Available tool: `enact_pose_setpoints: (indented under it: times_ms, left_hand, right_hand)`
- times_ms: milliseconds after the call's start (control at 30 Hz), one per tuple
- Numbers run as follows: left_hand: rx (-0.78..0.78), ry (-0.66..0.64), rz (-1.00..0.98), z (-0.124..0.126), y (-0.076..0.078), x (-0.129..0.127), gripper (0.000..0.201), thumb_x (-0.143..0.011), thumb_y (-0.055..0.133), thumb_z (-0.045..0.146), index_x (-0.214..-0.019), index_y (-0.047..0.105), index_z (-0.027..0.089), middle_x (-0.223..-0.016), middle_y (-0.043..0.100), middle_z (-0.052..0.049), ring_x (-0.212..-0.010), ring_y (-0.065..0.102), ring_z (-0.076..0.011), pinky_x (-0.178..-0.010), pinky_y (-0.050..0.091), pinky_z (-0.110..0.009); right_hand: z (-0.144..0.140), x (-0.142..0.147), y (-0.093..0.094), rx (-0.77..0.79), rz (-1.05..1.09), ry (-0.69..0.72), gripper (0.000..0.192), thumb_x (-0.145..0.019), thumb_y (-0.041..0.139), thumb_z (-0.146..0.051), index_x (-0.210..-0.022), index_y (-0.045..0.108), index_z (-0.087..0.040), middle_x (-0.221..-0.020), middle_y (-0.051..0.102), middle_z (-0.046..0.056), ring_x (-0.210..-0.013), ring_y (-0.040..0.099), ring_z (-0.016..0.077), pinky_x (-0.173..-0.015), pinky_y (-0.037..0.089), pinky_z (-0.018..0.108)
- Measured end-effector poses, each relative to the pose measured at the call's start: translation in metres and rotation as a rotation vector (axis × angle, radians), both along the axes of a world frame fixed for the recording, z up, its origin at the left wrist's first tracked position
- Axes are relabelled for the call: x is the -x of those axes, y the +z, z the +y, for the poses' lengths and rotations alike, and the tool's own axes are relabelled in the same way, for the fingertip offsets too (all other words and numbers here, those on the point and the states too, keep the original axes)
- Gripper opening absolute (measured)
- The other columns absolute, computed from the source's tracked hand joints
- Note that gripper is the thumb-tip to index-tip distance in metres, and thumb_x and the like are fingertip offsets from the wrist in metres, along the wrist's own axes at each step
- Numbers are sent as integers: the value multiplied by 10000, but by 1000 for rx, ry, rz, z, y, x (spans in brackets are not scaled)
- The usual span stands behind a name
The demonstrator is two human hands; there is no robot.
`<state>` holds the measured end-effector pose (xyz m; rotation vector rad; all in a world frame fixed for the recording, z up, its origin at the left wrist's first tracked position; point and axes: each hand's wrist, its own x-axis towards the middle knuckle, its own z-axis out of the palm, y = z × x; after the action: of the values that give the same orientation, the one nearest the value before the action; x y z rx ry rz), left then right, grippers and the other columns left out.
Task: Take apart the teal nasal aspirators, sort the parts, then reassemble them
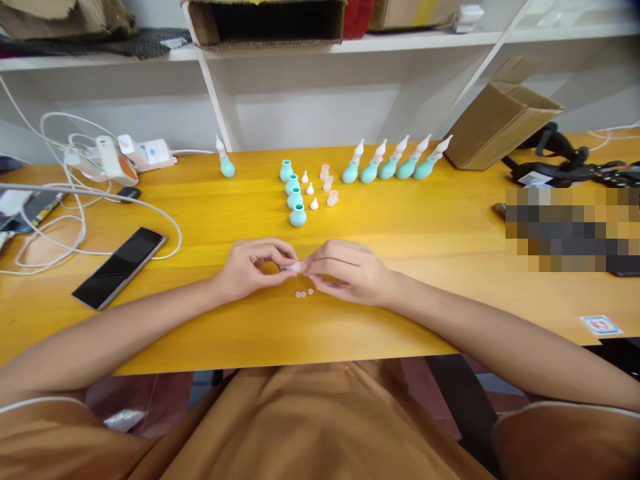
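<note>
My left hand (255, 267) pinches a small white nozzle tip (293, 266) between thumb and fingertips, just above the table. My right hand (350, 270) meets it from the other side, its fingertips closed at the tip's right end; whatever they grip is mostly hidden. Below the hands lie three tiny pinkish rings (303, 294). Farther back stand several open teal bulbs (298, 216) in a column, beside three small white nozzle tips (314, 204) and three translucent pink connectors (333, 198). Several assembled nasal aspirators (389, 168) with teal bulbs form a row at the back right.
One more assembled aspirator (227, 166) stands at the back left. A phone (120, 268) lies left, near white cables (175, 233) and chargers (155, 153). A cardboard box (495, 127) leans at the back right; a small card (601, 325) lies near the right front edge.
</note>
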<state>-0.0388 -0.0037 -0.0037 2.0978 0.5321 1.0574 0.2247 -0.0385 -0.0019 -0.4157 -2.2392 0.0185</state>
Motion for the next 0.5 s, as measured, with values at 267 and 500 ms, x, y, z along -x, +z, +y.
enact_pose_setpoints:
  times_ms: [267, 500]
  left_hand:
    - [-217, 50, 24, -4, 3, 0, 126, -901, 895, 231, -860, 782, 193, -1028, 858, -85, -848, 811, -159, -810, 663, -273]
    - [-168, 36, 17, -6, 3, 0, 137, -922, 875, 256, -841, 785, 192, -1031, 858, -94, -851, 811, -165, -812, 675, -295]
  right_hand:
    - [-3, 6, -1, 258, 180, -1, 146, -996, 746, -146, -1106, 728, -240, -960, 787, 51, -815, 750, 181, -718, 628, 316]
    - [-5, 10, -2, 297, 235, 7, 111, -981, 767, -153, -1043, 728, -235, -951, 787, 56, -819, 748, 186, -711, 630, 327]
